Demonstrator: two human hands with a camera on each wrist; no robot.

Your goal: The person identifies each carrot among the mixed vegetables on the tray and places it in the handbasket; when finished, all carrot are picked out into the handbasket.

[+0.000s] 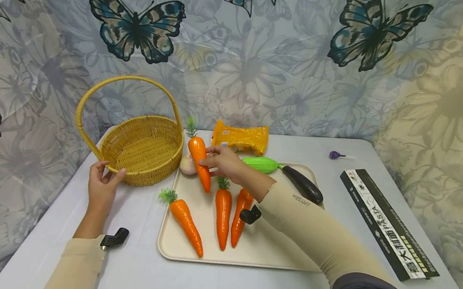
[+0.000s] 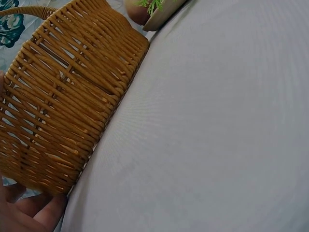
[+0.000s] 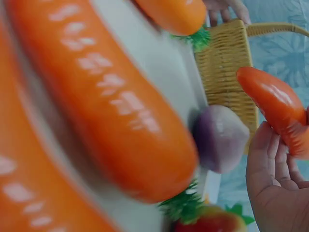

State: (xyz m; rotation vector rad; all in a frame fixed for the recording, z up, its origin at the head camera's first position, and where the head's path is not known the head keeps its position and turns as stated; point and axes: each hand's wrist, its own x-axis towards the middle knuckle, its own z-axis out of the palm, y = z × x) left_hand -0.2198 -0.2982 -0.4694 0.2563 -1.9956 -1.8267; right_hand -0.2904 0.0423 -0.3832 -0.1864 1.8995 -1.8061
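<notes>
In the head view my right hand point(image 1: 229, 167) grips an orange carrot point(image 1: 197, 152) with a green leafy top. The carrot is lifted over the left edge of a cream tray point(image 1: 270, 260), overlapping a whitish-purple bulb point(image 1: 188, 164). The right wrist view shows the fingers curled about this carrot point(image 3: 280, 104). My left hand point(image 1: 102, 185) holds the near left side of a yellow wicker basket point(image 1: 150, 171), thumb and fingers at the rim. Seen from the left wrist, fingertips point(image 2: 50, 212) lie against the woven wall. Nothing shows inside the basket.
Several carrots point(image 1: 186, 227) lie on the tray, with a green vegetable point(image 1: 261, 164) and an eggplant point(image 1: 301, 184) at its back. Behind stands an orange-yellow packet point(image 1: 240, 138). On the right are a long pasta box point(image 1: 388, 224) and a purple lollipop point(image 1: 335, 155). A patterned cloth hangs behind.
</notes>
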